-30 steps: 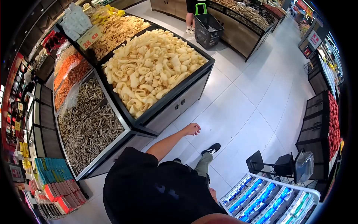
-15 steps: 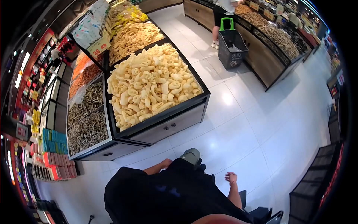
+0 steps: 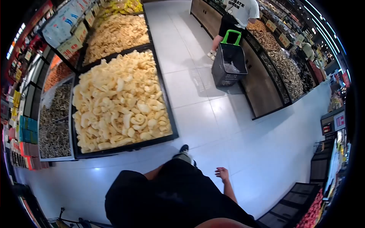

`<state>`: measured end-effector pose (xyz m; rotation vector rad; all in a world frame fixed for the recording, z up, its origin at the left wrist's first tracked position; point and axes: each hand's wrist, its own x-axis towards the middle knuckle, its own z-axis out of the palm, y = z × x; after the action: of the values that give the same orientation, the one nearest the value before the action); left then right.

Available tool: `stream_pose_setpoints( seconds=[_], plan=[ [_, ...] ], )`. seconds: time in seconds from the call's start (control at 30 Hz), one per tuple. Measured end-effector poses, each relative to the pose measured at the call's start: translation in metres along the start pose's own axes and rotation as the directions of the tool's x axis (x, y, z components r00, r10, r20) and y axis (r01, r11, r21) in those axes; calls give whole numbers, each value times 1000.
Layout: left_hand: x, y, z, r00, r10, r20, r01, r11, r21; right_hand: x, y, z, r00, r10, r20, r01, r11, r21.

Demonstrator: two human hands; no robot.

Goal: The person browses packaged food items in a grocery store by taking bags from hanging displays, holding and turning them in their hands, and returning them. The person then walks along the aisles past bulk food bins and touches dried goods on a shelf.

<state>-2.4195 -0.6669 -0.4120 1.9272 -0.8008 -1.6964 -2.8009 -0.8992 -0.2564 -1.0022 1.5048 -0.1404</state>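
Below the centre, my right hand (image 3: pixel 222 173) hangs over the white tiled floor (image 3: pixel 258 152), touching nothing, its fingers apart and slightly bent. On the left side only a bit of my forearm shows beside the black shirt (image 3: pixel 171 193); my left hand is hidden behind my body. Nearest to that arm is a black-edged bin heaped with pale yellow curled puffed pieces (image 3: pixel 121 102). One shoe (image 3: pixel 184 148) shows on the floor beside the bin's front corner.
Up ahead, a dark basket with a green handle (image 3: pixel 229 64) stands beside a person (image 3: pixel 241 13) at a wood-panelled counter (image 3: pixel 262 91). Small dried fish (image 3: pixel 55 133) fill a bin at left. Dark drawers (image 3: pixel 292 201) stand at lower right.
The view has turned and moved forward, with the basket and the person now nearer. My left hand has gone out of sight behind my body; the blue-packed display at lower right has left view.
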Motion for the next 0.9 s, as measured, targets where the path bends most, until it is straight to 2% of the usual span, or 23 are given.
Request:
stream_pose_setpoints(
  seconds=[0.1,0.17,0.23,0.37,0.57,0.67,0.73,0.8,0.83,0.87,0.9],
  plan=[
    [26,63,5,995,-100,-17,96,982,-160,-6,-8,-17,995,91,-28,-88,990,106],
    [44,99,-2,988,-151,-43,135,956,-261,4,0,-34,998,-33,-58,12,944,-328],
    [49,114,-11,978,-197,-73,162,929,-334,24,-10,-50,998,-43,-53,15,896,-443],
    [88,157,-26,949,-281,-143,195,878,-438,76,-57,-87,989,148,6,-138,934,-330],
    [148,229,-35,880,-395,-264,192,804,-562,219,-159,-135,942,284,180,-188,889,-417],
    [172,273,-24,844,-434,-314,168,770,-615,326,-250,-165,872,413,264,-273,856,-439],
    [187,302,-22,821,-460,-339,154,750,-643,424,-332,-163,843,447,299,-270,833,-483],
    [204,328,-23,799,-488,-351,144,722,-676,519,-442,-127,900,317,299,-107,826,-553],
    [213,340,-25,787,-504,-355,138,705,-695,551,-509,-102,907,203,369,12,863,-505],
    [222,350,-30,776,-518,-361,130,690,-712,573,-575,-78,912,195,362,23,854,-519],
    [233,361,-33,766,-527,-367,119,678,-726,592,-641,-48,911,17,412,157,910,-385]
  ],
)
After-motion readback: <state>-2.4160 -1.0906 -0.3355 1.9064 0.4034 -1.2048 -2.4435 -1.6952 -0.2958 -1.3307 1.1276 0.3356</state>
